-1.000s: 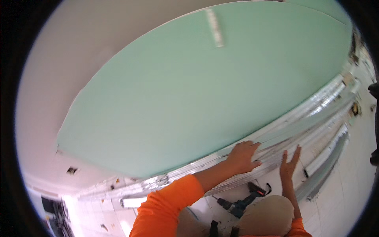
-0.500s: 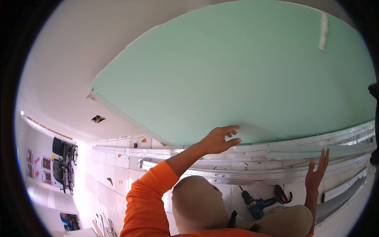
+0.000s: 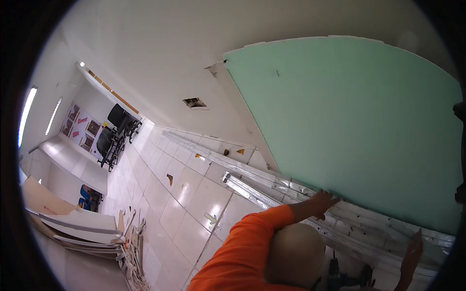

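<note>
A large pale green drywall sheet leans against the wall in front of me. By its lower edge my left hand hovers over the metal channels, fingers apart and nothing in them; whether it touches a channel I cannot tell. Long silvery metal channels lie on the floor along the foot of the sheet. Farther right, my right hand is raised over the channels with its fingers stretched out, holding nothing. A dark cordless drill rests on the floor near my knee, partly cut off by the lower edge.
Broken board pieces are stacked at the left, with debris beside them. White floor tiles carry small brown scraps. Black office chairs stand far left. The wall has a ragged square hole.
My view has swung left, so the sheet sits farther right and more floor shows. My left hand has come lower by the sheet's bottom edge. Both hands stay empty.
</note>
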Tool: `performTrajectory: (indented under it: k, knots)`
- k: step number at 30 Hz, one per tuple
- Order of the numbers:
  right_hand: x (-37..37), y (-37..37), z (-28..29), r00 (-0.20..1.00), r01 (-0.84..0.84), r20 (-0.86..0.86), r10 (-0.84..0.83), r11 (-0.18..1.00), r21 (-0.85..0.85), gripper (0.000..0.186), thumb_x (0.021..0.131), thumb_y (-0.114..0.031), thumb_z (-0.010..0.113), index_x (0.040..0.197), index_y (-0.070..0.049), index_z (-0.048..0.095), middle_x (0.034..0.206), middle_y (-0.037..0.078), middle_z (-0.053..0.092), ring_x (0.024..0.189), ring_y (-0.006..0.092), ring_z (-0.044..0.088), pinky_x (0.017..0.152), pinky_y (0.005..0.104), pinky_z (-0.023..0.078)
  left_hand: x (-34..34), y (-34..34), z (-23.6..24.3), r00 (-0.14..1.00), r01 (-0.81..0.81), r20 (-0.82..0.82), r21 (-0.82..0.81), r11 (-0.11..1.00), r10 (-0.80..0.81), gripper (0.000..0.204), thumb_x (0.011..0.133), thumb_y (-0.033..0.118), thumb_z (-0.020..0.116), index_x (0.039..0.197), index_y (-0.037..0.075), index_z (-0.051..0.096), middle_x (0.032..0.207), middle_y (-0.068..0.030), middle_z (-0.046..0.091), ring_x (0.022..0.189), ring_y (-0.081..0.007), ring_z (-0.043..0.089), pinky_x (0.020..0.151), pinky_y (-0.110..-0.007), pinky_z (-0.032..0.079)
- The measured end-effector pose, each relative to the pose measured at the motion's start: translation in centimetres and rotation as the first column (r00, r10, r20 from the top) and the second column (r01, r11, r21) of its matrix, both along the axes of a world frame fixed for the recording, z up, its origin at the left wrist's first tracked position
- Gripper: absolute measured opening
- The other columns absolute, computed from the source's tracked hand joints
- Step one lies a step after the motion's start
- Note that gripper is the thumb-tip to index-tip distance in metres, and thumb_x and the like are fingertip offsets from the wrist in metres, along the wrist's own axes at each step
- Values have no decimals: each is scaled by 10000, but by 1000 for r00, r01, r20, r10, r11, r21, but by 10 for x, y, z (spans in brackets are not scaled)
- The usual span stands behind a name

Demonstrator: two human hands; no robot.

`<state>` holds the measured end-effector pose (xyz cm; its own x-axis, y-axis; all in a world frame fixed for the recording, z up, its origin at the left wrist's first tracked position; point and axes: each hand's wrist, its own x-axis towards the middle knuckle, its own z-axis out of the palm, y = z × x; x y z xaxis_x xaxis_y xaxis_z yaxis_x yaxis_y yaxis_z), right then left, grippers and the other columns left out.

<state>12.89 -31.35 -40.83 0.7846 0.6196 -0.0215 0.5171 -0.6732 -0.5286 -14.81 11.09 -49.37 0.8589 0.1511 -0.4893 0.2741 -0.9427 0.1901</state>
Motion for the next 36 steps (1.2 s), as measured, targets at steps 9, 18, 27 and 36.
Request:
performTrajectory:
  k: [9,18,27,36]
  knots:
    - [-27,-13,8,996,-84,7,85,990,-115,514,1096,-281,498,1562,-73,442,1602,184,425,1501,375,363,1242,492,271,-2,2,-19,981,34,184,117,993,-55,912,815,194,835,1583,68,362,1374,-254,558,1302,-401,556,1101,-502,466]
    - [-31,-28,19,986,-165,20,167,983,-80,472,1045,-221,592,1475,-37,531,1519,205,518,1450,402,428,1224,516,302,0,-9,63,969,-7,247,75,997,-12,878,852,214,816,1583,48,359,1312,-234,570,1250,-397,567,1079,-509,459]
    - [21,-46,4,948,315,-234,-217,760,569,504,1096,-393,490,1412,-21,615,1347,163,653,1255,272,589,1085,422,436,-11,-24,125,778,-93,616,309,947,-124,847,781,158,805,1539,67,438,1323,-208,547,1228,-366,549,1065,-494,424]
    - [44,-40,16,765,464,-606,-220,840,281,810,1050,-691,341,1548,-69,481,1339,154,651,1013,238,648,797,361,522,-41,-21,175,568,-230,818,263,937,-91,799,768,76,786,1510,102,490,1375,-218,537,1252,-379,546,1088,-553,406]
